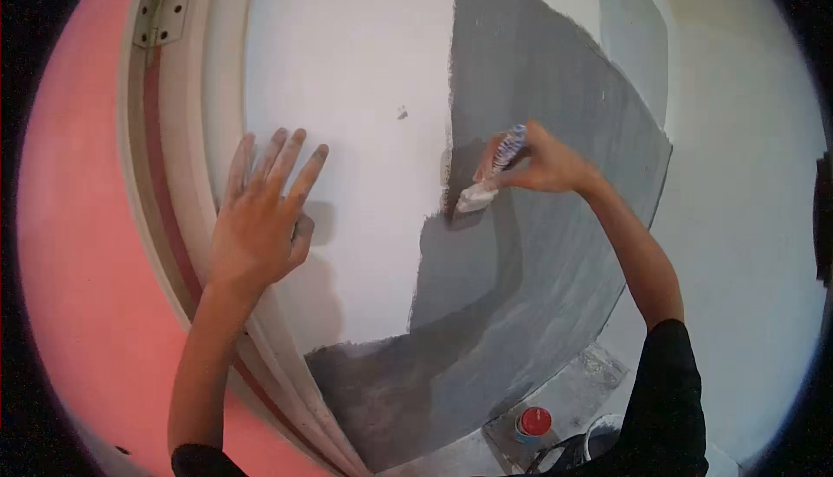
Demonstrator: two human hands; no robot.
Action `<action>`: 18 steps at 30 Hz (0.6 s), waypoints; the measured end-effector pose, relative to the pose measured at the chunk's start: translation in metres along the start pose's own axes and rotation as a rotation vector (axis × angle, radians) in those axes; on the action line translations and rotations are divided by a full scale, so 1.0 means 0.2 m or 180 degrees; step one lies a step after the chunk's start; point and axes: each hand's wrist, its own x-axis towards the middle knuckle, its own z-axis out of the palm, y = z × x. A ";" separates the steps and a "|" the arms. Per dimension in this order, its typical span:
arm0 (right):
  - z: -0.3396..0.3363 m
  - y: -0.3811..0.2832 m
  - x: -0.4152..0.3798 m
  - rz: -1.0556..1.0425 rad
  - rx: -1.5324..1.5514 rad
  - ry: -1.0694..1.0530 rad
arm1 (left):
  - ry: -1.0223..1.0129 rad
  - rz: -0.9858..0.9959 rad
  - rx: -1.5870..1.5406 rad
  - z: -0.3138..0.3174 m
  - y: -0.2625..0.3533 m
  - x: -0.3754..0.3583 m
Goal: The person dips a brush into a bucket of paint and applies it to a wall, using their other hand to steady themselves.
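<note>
In the head view my right hand (542,160) grips a paintbrush (477,197) with a patterned blue-and-white handle. Its bristles press on the wall where the grey paint (547,86) meets the white surface (347,69). My left hand (260,212) is flat against the white part beside the door frame, fingers spread, holding nothing. The grey area covers the right side and the lower part of the wall, and its left edge is uneven.
A door frame (191,130) with a metal hinge (165,4) runs down the left, next to a pink surface (78,243). Below, a red-lidded jar (536,421) and a partly hidden bucket (603,432) stand on the floor. A pale wall (746,173) rises at right.
</note>
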 end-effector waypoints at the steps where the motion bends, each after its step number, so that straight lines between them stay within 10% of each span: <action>1: -0.04 -0.06 0.05 0.0022 0.0250 -0.0135 | -0.0041 0.0008 0.0001 0.00 0.00 0.00; 11: -0.83 -0.07 0.52 -0.0838 -0.0083 0.0826 | 0.0048 -0.0004 -0.0208 0.01 -0.01 0.00; 18: -0.83 -0.25 0.30 -0.1195 -0.0490 0.3106 | 0.0116 -0.0086 -0.0137 -0.03 0.03 0.02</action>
